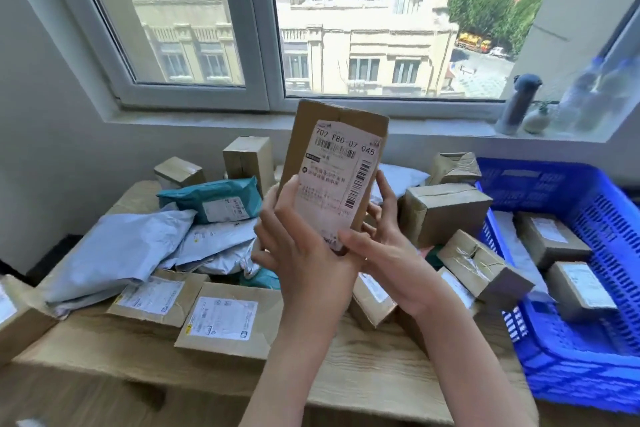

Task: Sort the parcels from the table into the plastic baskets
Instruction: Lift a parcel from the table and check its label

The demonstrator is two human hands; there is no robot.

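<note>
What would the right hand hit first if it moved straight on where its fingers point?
Probably the pale plastic mailer bag lying beyond the brown cardboard box it holds; depth is unclear.

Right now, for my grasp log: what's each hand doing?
Left hand: grips the labelled cardboard parcel, thumb on its front.
Right hand: grips the same parcel's lower right edge.
</note>
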